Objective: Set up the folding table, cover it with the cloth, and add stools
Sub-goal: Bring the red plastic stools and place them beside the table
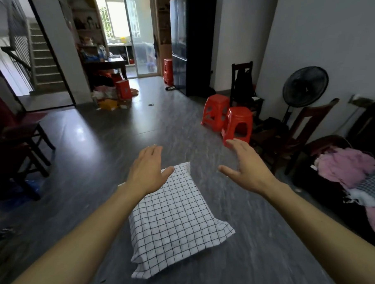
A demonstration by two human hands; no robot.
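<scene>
black fridge (184,45) | standing fan (305,86) | wooden chair (242,65) | pink clothes (344,165)

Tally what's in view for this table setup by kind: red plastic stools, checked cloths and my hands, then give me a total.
Single red plastic stools: 2
Far stack of red stools by the black fridge: 1, stools inside uncountable
The folded white cloth with black checks: 1
Open hands, left hand and right hand: 2
Total: 6

Cloth (175,219) lies mid bench (262,246). On floor past bench's far right corner: near stool (238,124), far stool (216,111) touching behind-left. Fan (304,86) right of them. Stacked stools (168,70) far back, left of fridge (191,45).
</scene>
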